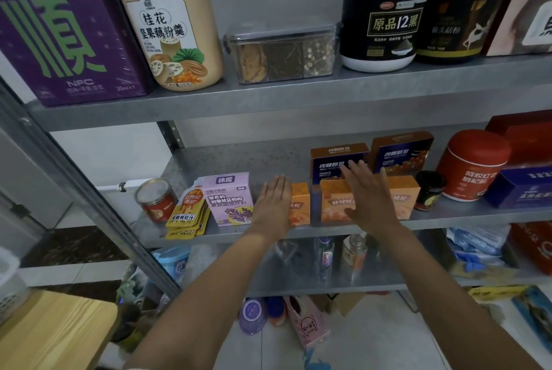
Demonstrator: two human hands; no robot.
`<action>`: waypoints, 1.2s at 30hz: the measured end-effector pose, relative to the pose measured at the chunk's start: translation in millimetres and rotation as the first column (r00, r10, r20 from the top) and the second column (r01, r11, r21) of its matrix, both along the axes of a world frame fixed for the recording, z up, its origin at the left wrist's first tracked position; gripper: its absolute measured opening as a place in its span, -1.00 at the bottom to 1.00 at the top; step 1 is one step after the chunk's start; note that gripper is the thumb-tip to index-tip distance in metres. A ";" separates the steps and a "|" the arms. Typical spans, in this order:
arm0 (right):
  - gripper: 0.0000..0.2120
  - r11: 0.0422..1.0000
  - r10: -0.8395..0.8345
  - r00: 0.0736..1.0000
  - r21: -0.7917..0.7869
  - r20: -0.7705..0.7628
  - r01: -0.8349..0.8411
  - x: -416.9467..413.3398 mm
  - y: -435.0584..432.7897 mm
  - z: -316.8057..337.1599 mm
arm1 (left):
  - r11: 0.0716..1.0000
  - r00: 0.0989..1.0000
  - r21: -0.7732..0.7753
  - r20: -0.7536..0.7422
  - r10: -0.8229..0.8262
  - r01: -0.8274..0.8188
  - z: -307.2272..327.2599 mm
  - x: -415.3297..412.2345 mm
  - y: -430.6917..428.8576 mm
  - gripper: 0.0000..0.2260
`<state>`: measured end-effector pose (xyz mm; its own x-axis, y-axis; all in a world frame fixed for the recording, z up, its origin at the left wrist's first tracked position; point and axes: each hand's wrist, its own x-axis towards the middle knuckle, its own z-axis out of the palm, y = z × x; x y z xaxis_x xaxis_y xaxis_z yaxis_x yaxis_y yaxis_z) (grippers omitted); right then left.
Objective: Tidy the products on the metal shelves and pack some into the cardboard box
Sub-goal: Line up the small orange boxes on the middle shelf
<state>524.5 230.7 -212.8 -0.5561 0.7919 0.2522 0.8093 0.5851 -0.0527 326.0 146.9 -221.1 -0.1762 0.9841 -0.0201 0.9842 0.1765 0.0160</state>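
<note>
Metal shelves [227, 160] fill the view, grey wall behind. Both hands are at the mid shelf, frame centre.

L hand [273, 202] is flat, fingers straight & together, set at the 9 o'clock edge of a small orange box [300, 205]. It looks to be touching and grips nothing. R hand [370, 193] is also flat, fingers straight & a bit spread, in front of a wider orange box [333, 205]. Can't tell if it touches. Another orange box [403, 196] sits at 3 o'clock of the R hand, partly hidden by it.

Two dark blue boxes [339, 160] stand side by side at 12 o'clock of the orange ones, toward the back.

At 9 o'clock of the L hand, going outward: a lilac box [230, 199], yellow pouches [186, 215] leaning on it, then a red tin [153, 199].

At 3 o'clock end of the shelf: a small dark jar [428, 190], then a red tub [472, 166].

Top shelf, 10 to 2 o'clock: a purple carton [68, 28], a beige jar [170, 20], a clear container [283, 52], a black jar [388, 11] and a gold-lid jar [463, 11].

A wooden worktop [53, 327] is at 8 o'clock.
</note>
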 end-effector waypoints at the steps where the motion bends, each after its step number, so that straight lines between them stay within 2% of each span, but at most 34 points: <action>1: -0.16 1.000 -0.010 0.997 0.022 0.082 0.008 1.6 3.5 1.3 | 1.000 1.000 -0.001 0.011 0.000 0.000 0.0 1.2 -0.8 -0.17; 3: -0.26 0.999 0.004 0.986 0.040 0.166 -0.011 4.0 9.0 1.6 | 1.000 1.000 -0.006 0.027 0.005 -0.004 -1.4 1.8 -1.0 -0.15; 6: -0.41 0.996 0.056 0.995 0.060 0.088 -0.061 2.8 14.0 4.5 | 0.999 1.000 -0.049 0.005 0.005 -0.005 3.8 2.0 1.2 -0.11; 8: -0.46 0.994 0.077 0.993 0.070 0.090 -0.084 -0.8 16.2 7.5 | 0.998 1.000 -0.058 -0.026 0.005 -0.007 5.0 3.0 -0.2 -0.11; 10: -0.49 0.993 0.095 0.989 0.066 0.110 -0.103 -0.7 18.3 9.5 | 0.998 0.999 0.058 -0.032 -0.016 0.018 1.6 5.7 -3.2 -0.17; 12: -0.50 0.990 0.127 0.988 0.045 0.083 -0.131 3.1 20.5 8.2 | 0.964 0.996 0.256 0.029 -0.079 0.069 -2.7 12.2 -8.0 -0.29; 14: -0.55 0.988 0.144 0.986 -0.043 -0.087 -0.148 10.3 18.3 9.0 | 0.933 0.976 0.356 0.179 -0.128 0.057 -2.4 25.2 -12.1 -0.33; 16: -0.59 0.962 0.105 0.942 -0.209 -0.317 -0.178 19.0 10.8 19.6 | 0.943 0.892 0.329 0.440 -0.101 -0.055 3.6 43.7 -15.3 -0.29; 17: -0.59 0.930 0.082 0.922 -0.304 -0.379 -0.207 24.3 6.1 28.6 | 0.948 0.815 0.298 0.573 -0.085 -0.110 8.3 53.7 -17.0 -0.29; 19: -0.58 0.812 0.013 0.880 -0.508 -0.475 -0.286 37.3 -1.0 47.4 | 0.946 0.668 0.273 0.739 -0.088 -0.177 16.2 71.6 -18.3 -0.37; 21: -0.65 0.662 -0.079 0.812 -0.640 -0.578 -0.391 50.5 -7.5 62.6 | 0.917 0.622 0.322 0.775 -0.113 -0.234 20.7 87.3 -20.4 -0.26; 22: -0.70 0.625 -0.091 0.792 -0.654 -0.603 -0.426 55.7 -11.2 68.3 | 0.903 0.614 0.335 0.782 -0.107 -0.268 20.7 93.0 -19.9 -0.21; 25: -0.79 0.602 -0.138 0.746 -0.653 -0.652 -0.460 65.8 -21.1 75.2 | 0.873 0.540 0.304 0.840 -0.057 -0.381 22.6 110.1 -17.1 -0.30; 27: -0.68 0.553 -0.257 0.670 -0.674 -0.697 -0.490 72.5 -25.5 70.6 | 0.869 0.502 0.264 0.864 -0.021 -0.418 23.4 117.5 -16.3 -0.33; 29: -0.56 0.466 -0.383 0.598 -0.706 -0.704 -0.533 79.9 -28.4 62.4 | 0.869 0.518 0.241 0.855 0.020 -0.433 23.8 121.7 -18.2 -0.27; 31: -0.57 0.414 -0.444 0.587 -0.736 -0.677 -0.536 83.8 -30.7 56.3 | 0.880 0.539 0.204 0.840 0.069 -0.430 21.7 124.3 -20.6 -0.22; 33: -0.66 0.437 -0.472 0.603 -0.765 -0.643 -0.473 82.5 -33.2 54.9 | 0.893 0.557 0.153 0.821 0.124 -0.424 20.3 126.4 -21.7 -0.27; 34: -0.71 0.476 -0.488 0.596 -0.767 -0.638 -0.430 79.8 -33.4 54.3 | 0.891 0.617 0.172 0.774 0.142 -0.421 19.8 128.1 -23.0 -0.33; 36: -0.81 0.568 -0.524 0.543 -0.744 -0.656 -0.351 73.3 -33.0 54.0 | 0.884 0.778 0.310 0.622 0.090 -0.350 22.9 134.7 -30.3 -0.42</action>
